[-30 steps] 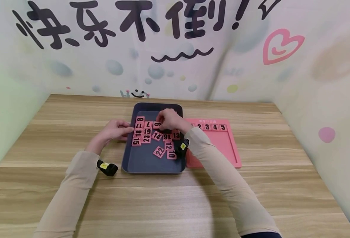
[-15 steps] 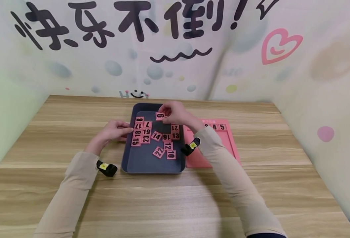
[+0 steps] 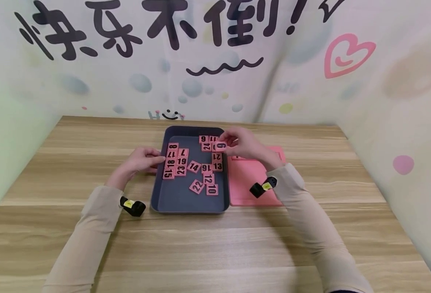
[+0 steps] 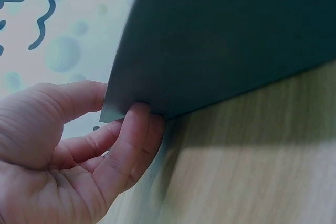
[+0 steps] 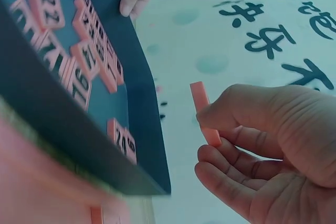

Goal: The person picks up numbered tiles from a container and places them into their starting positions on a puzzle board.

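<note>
A pink number tile (image 3: 220, 146) is pinched between thumb and fingers of my right hand (image 3: 245, 143), above the far right corner of the dark blue tray (image 3: 186, 201). Seen edge-on in the right wrist view, the held tile (image 5: 206, 114) is clear of the tray. My left hand (image 3: 142, 160) grips the tray's left rim; in the left wrist view its fingers (image 4: 134, 140) press against the outer wall. Several loose number tiles lie inside the tray, among them 22 (image 3: 197, 186), 14 (image 3: 193, 167) and 23 (image 3: 180, 170).
Right of the tray lies a pink puzzle board (image 3: 242, 191), its top row of tiles mostly hidden behind my right hand and wrist. Both stand on a wooden table (image 3: 200, 248). A printed wall sheet (image 3: 127, 97) rises behind the table.
My right hand has picked the tile out from among the others, lifted it and carried it right toward the pink board. The left hand has stayed at the tray's rim.
</note>
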`<state>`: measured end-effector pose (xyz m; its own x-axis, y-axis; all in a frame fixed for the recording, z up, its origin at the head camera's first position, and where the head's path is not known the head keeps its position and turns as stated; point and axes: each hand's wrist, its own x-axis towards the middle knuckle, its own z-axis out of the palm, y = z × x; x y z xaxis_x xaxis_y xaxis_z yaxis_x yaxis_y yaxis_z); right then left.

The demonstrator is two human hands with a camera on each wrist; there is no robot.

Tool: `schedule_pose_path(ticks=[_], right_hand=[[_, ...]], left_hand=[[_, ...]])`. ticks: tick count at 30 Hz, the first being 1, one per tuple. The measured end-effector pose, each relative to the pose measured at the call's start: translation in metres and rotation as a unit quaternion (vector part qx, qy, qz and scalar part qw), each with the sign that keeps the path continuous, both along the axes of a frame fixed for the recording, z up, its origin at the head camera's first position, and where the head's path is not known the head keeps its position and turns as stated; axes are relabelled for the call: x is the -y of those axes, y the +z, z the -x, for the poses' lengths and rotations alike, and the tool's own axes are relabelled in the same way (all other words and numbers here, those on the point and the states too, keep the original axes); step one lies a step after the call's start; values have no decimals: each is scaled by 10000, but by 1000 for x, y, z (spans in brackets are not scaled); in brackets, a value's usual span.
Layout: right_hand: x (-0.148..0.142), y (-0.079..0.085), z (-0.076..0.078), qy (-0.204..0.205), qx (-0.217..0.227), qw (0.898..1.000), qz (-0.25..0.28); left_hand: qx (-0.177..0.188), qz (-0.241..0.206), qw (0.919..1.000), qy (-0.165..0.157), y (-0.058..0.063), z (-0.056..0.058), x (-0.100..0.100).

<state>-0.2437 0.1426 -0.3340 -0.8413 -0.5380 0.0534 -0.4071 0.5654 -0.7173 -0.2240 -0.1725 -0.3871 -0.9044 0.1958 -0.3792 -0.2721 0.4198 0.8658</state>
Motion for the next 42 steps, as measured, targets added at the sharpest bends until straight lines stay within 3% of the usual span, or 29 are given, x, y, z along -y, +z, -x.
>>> schedule_pose_path(ticks=[6,16,24,35,42], right_hand=[[-29,-6,-7,-191,-48,9997,-158],[-60,-30,-19,-195,98,9983,-549],[-63,-48,-25,37,315,9979,-571],[-61,-52,-27,517,271,9931,-1022],[-60,-54,-29,291,218,9950,-932]], left_hand=[[35,28,10000,39,1,1,-1],[10,67,10000,44,0,2,-1],[53,108,9999,31,1,1,-1],[7,19,10000,15,-1,1,0],[20,47,10000,15,0,1,-1]])
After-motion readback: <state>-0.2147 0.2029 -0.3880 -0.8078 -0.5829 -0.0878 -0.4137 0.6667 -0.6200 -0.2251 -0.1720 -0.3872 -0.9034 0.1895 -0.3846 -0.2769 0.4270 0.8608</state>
